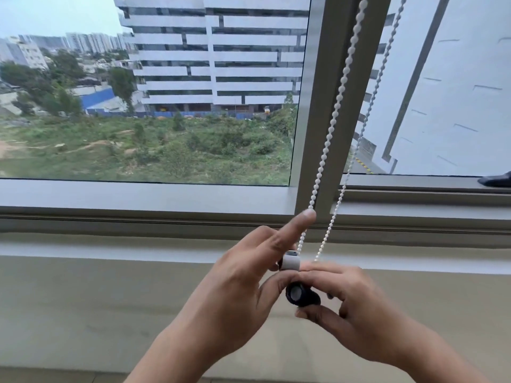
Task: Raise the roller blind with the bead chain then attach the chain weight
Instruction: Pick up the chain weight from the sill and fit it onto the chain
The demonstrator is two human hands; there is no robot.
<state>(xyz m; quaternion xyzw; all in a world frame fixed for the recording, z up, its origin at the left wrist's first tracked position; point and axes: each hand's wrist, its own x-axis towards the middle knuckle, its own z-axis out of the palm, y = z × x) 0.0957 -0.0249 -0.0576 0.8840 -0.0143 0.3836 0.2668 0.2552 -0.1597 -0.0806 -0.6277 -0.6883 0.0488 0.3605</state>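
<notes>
A white bead chain (336,109) hangs as a loop from the top right, both strands slanting down to my hands in front of the window frame. My left hand (240,283) pinches a small white chain weight piece (290,263) at the loop's bottom, index finger stretched up against the left strand. My right hand (348,305) grips a black cylindrical piece (301,293) just below the white one, its open end facing me. The loop's lowest part is hidden behind my fingers. The roller blind itself is out of view.
A grey window mullion (318,106) stands behind the chain, with the sill (138,200) and a beige wall (96,313) beneath. A dark object (497,179) rests on the right ledge. Buildings and greenery show through the glass.
</notes>
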